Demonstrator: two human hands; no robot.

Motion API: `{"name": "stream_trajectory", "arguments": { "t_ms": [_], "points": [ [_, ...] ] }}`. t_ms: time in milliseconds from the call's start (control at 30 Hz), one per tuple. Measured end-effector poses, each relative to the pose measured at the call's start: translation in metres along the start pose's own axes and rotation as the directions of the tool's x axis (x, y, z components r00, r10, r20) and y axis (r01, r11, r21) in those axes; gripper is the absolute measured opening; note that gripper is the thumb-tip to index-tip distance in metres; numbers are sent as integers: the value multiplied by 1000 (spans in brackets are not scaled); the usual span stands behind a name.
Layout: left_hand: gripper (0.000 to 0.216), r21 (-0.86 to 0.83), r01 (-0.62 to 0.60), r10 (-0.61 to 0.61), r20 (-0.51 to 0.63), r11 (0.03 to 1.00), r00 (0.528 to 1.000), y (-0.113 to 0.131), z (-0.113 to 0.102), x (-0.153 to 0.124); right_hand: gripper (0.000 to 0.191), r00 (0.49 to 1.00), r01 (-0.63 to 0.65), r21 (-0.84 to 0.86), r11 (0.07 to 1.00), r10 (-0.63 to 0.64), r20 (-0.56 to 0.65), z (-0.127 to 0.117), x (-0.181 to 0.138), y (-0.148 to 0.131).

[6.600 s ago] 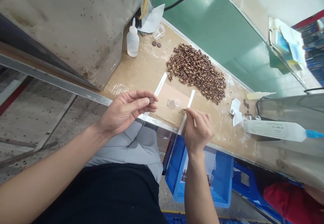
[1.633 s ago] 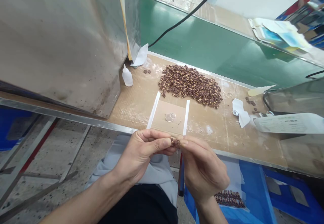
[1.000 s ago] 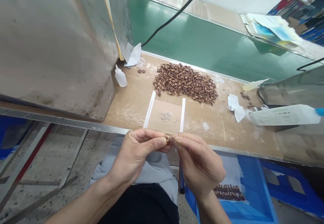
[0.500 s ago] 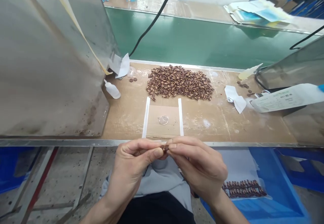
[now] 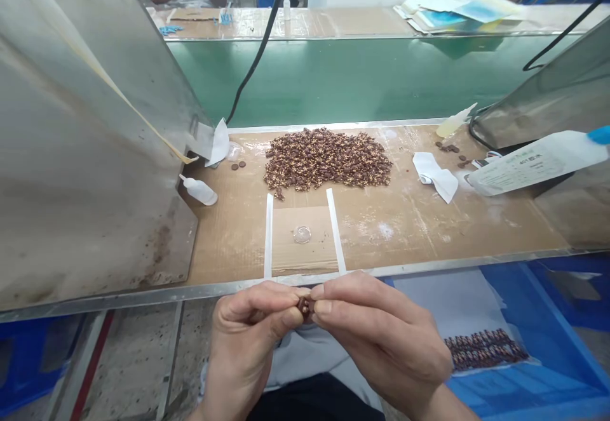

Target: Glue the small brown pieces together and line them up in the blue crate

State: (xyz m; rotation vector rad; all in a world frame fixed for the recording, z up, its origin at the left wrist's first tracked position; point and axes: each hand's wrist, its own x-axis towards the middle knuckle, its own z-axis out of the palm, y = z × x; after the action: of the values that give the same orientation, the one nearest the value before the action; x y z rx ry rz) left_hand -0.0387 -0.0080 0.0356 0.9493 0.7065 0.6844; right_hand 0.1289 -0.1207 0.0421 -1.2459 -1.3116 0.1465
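My left hand [image 5: 248, 338] and my right hand [image 5: 381, 338] meet over my lap, just below the bench edge. Both pinch one small brown part [image 5: 304, 305] between thumbs and forefingers. On the cardboard-covered bench [image 5: 229, 243] ahead, two white strips [image 5: 268, 235] frame a patch holding a small clear round piece [image 5: 302, 234]. Behind it lies a big pile of brown parts [image 5: 326, 159].
A small white squeeze bottle [image 5: 200, 190] lies left by a metal panel [image 5: 86, 154]. Tissue [image 5: 436, 176], a large tube [image 5: 534, 164] and a metal housing sit right. A blue bin [image 5: 524, 357] with a row of brown parts is below right. Another person works across the green belt [image 5: 357, 78].
My view has swung so the bench now lies square ahead. Both hands stayed pinched together on the small brown part and sank a little lower in view.
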Motion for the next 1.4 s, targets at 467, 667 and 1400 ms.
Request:
{"name": "stream_trajectory", "arguments": {
  "t_ms": [467, 667, 1400],
  "points": [
    [16, 88, -58, 59, -14, 994, 998, 1, -7, -3, 31, 1000, 28, -27, 999, -28, 3, 2, -2, -2],
    [23, -8, -78, 76, -109, 997, 991, -7, 10, 3, 32, 999, 5, -74, 997, -9, -43, 7, -3, -1],
    [27, 107, -90, 113, -232, 990, 966, -58, 8, -16, 38, 987, 13, -212, 977, -46, -155, 22, -10, 14]
  ]
}}
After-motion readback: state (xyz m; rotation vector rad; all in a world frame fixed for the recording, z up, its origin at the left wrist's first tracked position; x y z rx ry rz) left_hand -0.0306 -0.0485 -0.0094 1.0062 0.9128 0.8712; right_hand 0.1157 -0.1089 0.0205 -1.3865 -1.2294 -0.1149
